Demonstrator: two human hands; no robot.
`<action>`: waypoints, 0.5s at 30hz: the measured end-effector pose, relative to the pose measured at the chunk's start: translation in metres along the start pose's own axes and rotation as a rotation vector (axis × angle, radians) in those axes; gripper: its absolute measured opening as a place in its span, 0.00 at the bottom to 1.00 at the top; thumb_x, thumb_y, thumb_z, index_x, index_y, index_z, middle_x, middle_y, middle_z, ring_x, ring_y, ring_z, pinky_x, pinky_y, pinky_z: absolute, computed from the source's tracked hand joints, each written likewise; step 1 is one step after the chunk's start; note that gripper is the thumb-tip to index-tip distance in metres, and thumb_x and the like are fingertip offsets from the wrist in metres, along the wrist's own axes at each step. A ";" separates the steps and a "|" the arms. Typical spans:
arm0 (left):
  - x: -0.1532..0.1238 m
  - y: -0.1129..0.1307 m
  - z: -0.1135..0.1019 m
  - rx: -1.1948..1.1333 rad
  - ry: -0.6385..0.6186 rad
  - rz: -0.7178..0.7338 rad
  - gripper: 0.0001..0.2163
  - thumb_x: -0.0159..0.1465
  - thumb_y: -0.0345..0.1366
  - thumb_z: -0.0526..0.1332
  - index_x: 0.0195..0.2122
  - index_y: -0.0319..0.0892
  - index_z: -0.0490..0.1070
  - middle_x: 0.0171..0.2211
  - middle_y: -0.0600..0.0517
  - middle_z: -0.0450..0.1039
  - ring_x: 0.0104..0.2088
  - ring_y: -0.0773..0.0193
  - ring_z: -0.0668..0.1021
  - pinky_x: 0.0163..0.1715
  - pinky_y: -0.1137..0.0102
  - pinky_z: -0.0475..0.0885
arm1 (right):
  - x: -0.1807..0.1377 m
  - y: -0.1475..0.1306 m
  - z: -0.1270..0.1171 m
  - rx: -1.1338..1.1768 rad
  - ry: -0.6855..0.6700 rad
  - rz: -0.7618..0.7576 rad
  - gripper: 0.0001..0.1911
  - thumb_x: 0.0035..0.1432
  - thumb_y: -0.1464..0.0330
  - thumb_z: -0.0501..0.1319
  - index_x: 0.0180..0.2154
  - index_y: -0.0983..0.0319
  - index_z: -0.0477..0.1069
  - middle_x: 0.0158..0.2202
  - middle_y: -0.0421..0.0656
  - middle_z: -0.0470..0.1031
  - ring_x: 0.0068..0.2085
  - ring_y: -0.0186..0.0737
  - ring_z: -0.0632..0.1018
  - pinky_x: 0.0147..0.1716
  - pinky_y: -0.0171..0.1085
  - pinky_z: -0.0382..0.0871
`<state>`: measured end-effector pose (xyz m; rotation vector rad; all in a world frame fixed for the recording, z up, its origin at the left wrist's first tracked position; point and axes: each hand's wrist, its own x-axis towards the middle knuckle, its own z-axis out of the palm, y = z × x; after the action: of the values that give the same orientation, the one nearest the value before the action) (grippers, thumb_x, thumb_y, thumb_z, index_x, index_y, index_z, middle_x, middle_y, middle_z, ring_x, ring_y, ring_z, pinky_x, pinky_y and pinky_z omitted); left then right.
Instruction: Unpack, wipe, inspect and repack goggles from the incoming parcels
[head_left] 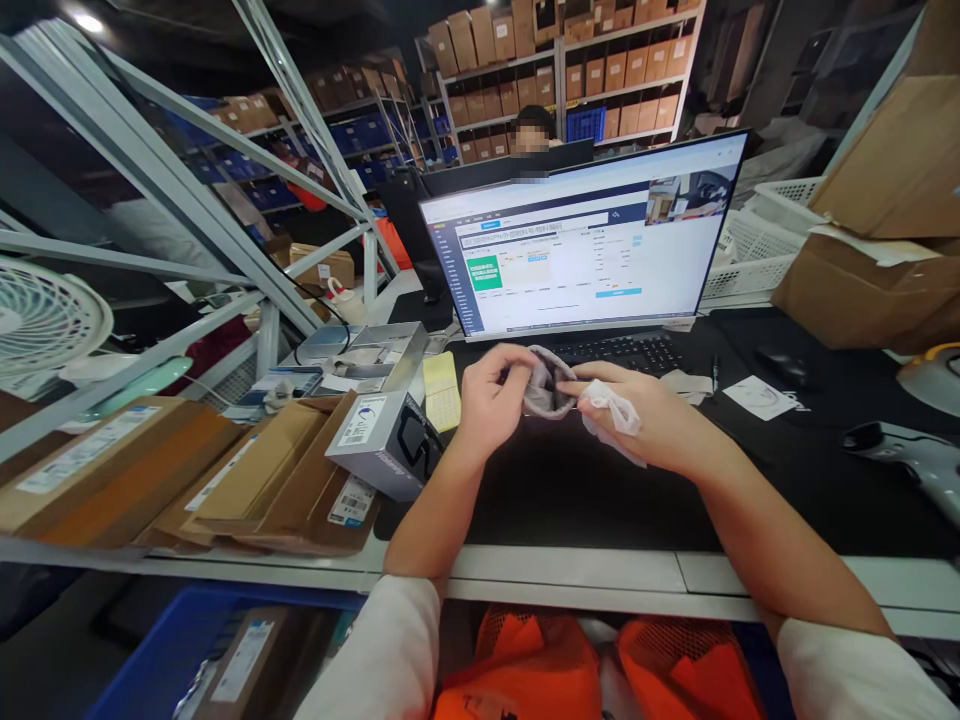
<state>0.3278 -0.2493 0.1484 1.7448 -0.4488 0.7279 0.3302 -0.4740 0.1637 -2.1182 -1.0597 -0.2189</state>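
A small grey cloth pouch [551,398] is held above the black desk mat [555,490], its round mouth facing me. My left hand [491,395] pinches the pouch's left rim between thumb and fingers. From the right, my right hand [664,425] grips the opposite rim with its fingertips. A crumpled white, thin wrapper [615,408] is tucked against my right hand, partly hidden by it. The pouch's inside looks grey; I cannot make out any contents. Beyond my hands lies a black keyboard [630,352].
A lit monitor [585,250] stands behind the keyboard. To the left are a grey product box [390,440], opened cardboard boxes [262,470] and a yellow notepad [442,390]. On the right lie a barcode scanner [904,455], a mouse [781,366] and a white card [760,397]. A person sits behind the monitor.
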 end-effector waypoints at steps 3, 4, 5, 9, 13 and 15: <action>-0.001 0.011 -0.009 0.166 -0.199 0.124 0.13 0.64 0.25 0.56 0.32 0.43 0.79 0.33 0.52 0.79 0.34 0.66 0.79 0.36 0.72 0.73 | -0.005 -0.005 -0.005 0.069 -0.013 0.053 0.18 0.70 0.57 0.55 0.46 0.57 0.81 0.49 0.47 0.80 0.46 0.48 0.81 0.48 0.42 0.73; -0.001 0.015 -0.011 0.224 -0.242 0.144 0.13 0.64 0.24 0.56 0.34 0.43 0.80 0.34 0.52 0.80 0.35 0.65 0.80 0.38 0.71 0.73 | -0.008 -0.006 -0.008 0.095 0.011 0.063 0.18 0.70 0.57 0.55 0.44 0.57 0.81 0.47 0.47 0.80 0.45 0.48 0.81 0.46 0.42 0.73; -0.001 0.018 -0.012 0.278 -0.272 0.153 0.13 0.64 0.25 0.56 0.36 0.43 0.81 0.35 0.51 0.80 0.36 0.64 0.80 0.40 0.70 0.74 | -0.011 -0.008 -0.011 0.120 0.044 0.066 0.18 0.70 0.56 0.55 0.43 0.57 0.81 0.46 0.47 0.81 0.44 0.47 0.81 0.46 0.41 0.73; 0.000 0.022 -0.012 0.379 -0.421 0.103 0.11 0.63 0.28 0.60 0.41 0.43 0.82 0.39 0.50 0.81 0.40 0.61 0.81 0.42 0.68 0.74 | -0.019 -0.007 -0.025 0.158 0.066 0.136 0.17 0.69 0.54 0.58 0.42 0.57 0.80 0.43 0.46 0.81 0.41 0.46 0.80 0.41 0.40 0.72; 0.001 0.008 -0.004 0.254 -0.611 -0.006 0.19 0.57 0.24 0.58 0.45 0.42 0.81 0.48 0.49 0.79 0.38 0.63 0.81 0.37 0.71 0.75 | -0.021 0.003 -0.039 0.096 0.032 0.247 0.20 0.67 0.52 0.58 0.39 0.58 0.81 0.39 0.45 0.82 0.39 0.45 0.80 0.40 0.40 0.72; 0.002 0.001 0.002 0.146 -0.684 -0.126 0.22 0.55 0.24 0.57 0.50 0.41 0.80 0.54 0.47 0.77 0.30 0.68 0.80 0.30 0.73 0.75 | -0.023 0.005 -0.047 0.095 0.111 0.247 0.21 0.67 0.51 0.58 0.39 0.59 0.82 0.37 0.45 0.82 0.37 0.44 0.80 0.38 0.40 0.72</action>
<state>0.3289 -0.2510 0.1500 2.1218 -0.7483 0.0513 0.3268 -0.5227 0.1838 -2.1016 -0.7225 -0.1607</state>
